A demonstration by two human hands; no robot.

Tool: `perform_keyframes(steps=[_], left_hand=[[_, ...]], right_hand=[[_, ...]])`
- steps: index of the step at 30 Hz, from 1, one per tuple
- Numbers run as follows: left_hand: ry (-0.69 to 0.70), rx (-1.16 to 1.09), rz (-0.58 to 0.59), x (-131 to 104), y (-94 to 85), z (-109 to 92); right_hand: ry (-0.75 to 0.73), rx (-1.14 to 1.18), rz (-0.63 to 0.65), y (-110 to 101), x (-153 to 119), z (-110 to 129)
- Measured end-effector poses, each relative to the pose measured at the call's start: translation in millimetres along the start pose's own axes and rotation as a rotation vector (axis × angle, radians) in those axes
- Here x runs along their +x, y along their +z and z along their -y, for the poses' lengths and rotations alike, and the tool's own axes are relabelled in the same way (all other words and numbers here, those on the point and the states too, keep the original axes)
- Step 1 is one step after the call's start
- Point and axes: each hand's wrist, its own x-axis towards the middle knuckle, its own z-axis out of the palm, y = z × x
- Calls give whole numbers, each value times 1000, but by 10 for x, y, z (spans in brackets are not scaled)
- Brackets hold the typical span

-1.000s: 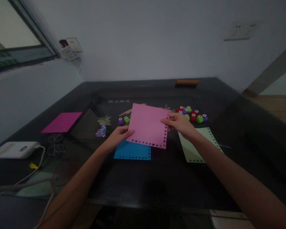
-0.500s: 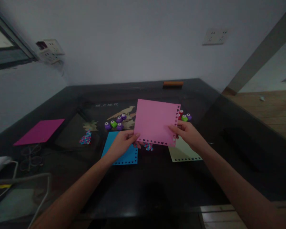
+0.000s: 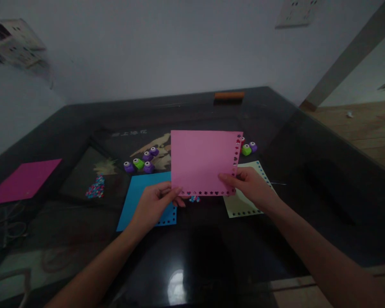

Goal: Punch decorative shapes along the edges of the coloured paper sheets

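Both hands hold up a pink sheet of paper [image 3: 202, 160] above the table. Small heart and star holes run along its right and bottom edges. My left hand [image 3: 155, 201] pinches the lower left corner, and my right hand [image 3: 248, 184] grips the right side near the bottom. Beneath my left hand lies a blue sheet [image 3: 131, 201] with punched edges. A pale green sheet [image 3: 244, 203], also punched, is partly hidden under my right hand. Tiny pink, blue and white cut-out pieces [image 3: 194, 199] show just below the pink sheet.
Several purple and green eye-topped craft punches [image 3: 143, 160] stand behind the blue sheet; more punches [image 3: 246, 149] are at the right. A cut-out pile [image 3: 96, 186], a magenta sheet [image 3: 25, 180] and a cord [image 3: 8, 222] lie left. A brown roll [image 3: 229, 96] rests at the back.
The pink sheet has been turned to sit more level and has shifted slightly left, still held by both hands. My view has tilted down and moved a little.
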Motion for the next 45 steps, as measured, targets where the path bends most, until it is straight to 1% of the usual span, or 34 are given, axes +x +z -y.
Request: perform_keyframes(steps=[7, 10, 14, 19, 24, 28, 34, 40, 43, 45], left_hand=[[28, 47, -34, -4, -1, -22], [37, 59, -49, -8, 1, -21], [46, 54, -50, -7, -4, -3], [53, 64, -54, -12, -9, 0], [50, 37, -49, -16, -3, -12], [42, 22, -25, -14, 6, -23], [33, 25, -32, -15, 14, -34], [56, 30, -20, -11, 7, -19], [94, 61, -42, 15, -33, 0], [134, 104, -88, 50, -89, 15]], right_hand=[[-17, 1, 15, -24, -19, 21], [-18, 10, 75, -31, -23, 17], [47, 10, 148, -24, -19, 14], [43, 9, 132, -9, -16, 8], [82, 71, 160, 24, -26, 16], [97, 85, 146, 44, -29, 23], [76, 94, 121, 59, -34, 58], [107, 94, 74, 75, -30, 73], [105, 78, 46, 75, -22, 58], [101, 76, 27, 73, -17, 44]])
